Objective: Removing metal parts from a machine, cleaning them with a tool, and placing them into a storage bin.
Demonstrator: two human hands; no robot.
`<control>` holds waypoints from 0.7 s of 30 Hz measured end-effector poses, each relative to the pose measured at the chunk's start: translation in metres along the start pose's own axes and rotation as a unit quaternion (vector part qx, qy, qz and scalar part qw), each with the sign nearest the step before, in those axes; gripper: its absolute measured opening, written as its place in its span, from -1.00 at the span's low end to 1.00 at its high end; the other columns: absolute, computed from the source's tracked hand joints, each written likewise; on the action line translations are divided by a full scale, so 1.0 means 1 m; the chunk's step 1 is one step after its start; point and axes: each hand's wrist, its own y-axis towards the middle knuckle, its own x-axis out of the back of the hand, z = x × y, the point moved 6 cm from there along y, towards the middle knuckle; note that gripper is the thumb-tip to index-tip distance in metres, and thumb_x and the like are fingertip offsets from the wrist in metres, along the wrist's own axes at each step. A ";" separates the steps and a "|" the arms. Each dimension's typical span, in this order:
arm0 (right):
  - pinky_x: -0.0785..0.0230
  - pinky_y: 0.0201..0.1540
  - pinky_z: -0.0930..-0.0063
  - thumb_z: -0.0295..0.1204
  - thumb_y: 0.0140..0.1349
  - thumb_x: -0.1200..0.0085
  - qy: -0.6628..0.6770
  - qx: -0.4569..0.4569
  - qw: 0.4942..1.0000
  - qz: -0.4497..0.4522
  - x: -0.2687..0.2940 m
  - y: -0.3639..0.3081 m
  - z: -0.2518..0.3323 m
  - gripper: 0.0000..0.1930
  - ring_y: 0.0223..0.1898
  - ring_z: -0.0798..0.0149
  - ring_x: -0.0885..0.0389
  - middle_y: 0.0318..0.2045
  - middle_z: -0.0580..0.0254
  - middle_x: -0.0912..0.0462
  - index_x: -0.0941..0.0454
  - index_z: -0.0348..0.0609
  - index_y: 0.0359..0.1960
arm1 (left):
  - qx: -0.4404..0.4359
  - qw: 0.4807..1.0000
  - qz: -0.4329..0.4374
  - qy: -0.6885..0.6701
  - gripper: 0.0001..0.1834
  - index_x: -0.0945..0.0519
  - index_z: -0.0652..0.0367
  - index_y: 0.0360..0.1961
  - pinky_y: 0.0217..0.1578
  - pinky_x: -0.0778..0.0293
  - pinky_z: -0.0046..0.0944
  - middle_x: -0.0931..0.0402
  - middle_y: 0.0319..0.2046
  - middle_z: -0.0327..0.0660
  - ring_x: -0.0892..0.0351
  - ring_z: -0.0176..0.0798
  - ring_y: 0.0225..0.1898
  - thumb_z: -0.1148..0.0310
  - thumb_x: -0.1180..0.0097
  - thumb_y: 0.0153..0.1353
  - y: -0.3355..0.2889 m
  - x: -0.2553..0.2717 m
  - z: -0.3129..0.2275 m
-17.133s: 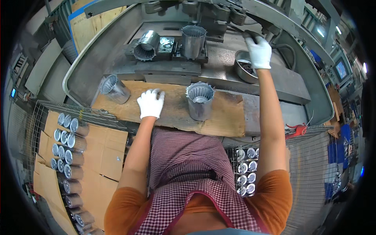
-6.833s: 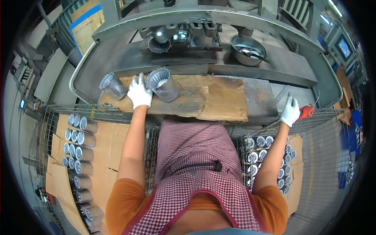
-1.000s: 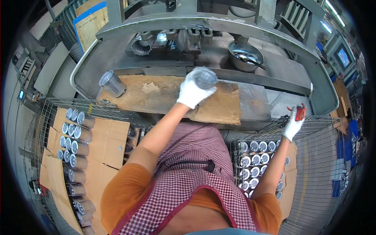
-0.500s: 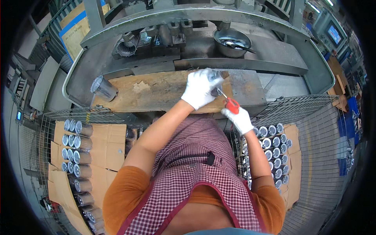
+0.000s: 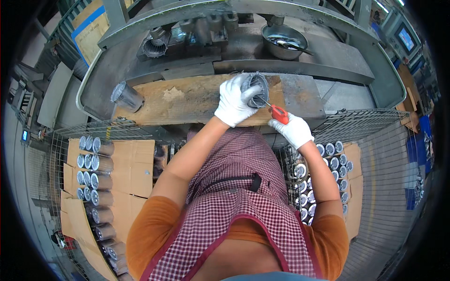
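My left hand (image 5: 235, 99), in a white glove, is closed around a grey ribbed metal cylinder (image 5: 263, 88) above the wooden board. The cylinder's open end faces me, and the left thumb lies across its rim. My right hand (image 5: 296, 130), also gloved in white, grips a red-handled tool (image 5: 280, 115) with a thin metal shaft. The shaft's tip reaches the cylinder's near rim; whether it touches the metal I cannot tell. A similar metal cylinder (image 5: 127, 97) leans on the left end of the wooden board (image 5: 187, 100).
Behind the board, a metal bowl (image 5: 283, 52) holds a spoon-like utensil. Grey machine tooling (image 5: 199, 35) stands at the back. Wire baskets flank me: finished-looking cylinders (image 5: 102, 183) line cardboard on the left, and more cylinders (image 5: 343, 172) stand at the right. A screen (image 5: 406, 39) is far right.
The cylinder in my left hand has turned so its open end shows more toward me. My right hand has shifted slightly right, with the red-handled tool still in it.
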 end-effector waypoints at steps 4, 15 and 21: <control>-0.42 -0.10 0.24 0.13 0.12 -0.07 -0.005 0.014 1.000 -0.003 -0.007 0.003 -0.004 -0.46 -0.16 -0.07 -0.60 -0.22 0.00 -0.66 -0.58 -0.05 -0.09 | 0.010 1.000 -0.007 0.010 -0.24 -0.43 -0.17 -0.05 -0.13 -0.43 0.00 -0.42 -0.02 0.00 -0.49 0.09 -0.07 0.17 -0.49 -0.41 -0.003 0.000 0.002; -0.43 -0.11 0.28 0.14 0.08 -0.13 0.022 -0.015 1.000 -0.008 -0.005 0.010 -0.001 -0.42 -0.21 -0.02 -0.64 -0.31 -0.04 -0.67 -0.57 -0.11 -0.10 | 0.015 0.998 -0.048 0.029 -0.24 -0.39 -0.16 -0.08 -0.15 -0.41 0.03 -0.39 0.02 0.03 -0.47 0.10 -0.05 0.17 -0.50 -0.43 -0.011 0.003 0.000; -0.42 -0.06 0.35 0.12 0.08 -0.16 0.067 -0.017 0.998 -0.008 0.004 0.010 -0.007 -0.39 -0.14 0.13 -0.64 -0.20 0.00 -0.67 -0.56 -0.11 -0.01 | 0.042 0.995 -0.066 0.059 -0.24 -0.40 -0.18 -0.11 -0.20 -0.42 0.03 -0.38 0.03 0.05 -0.47 0.12 -0.07 0.19 -0.49 -0.47 -0.010 0.008 -0.004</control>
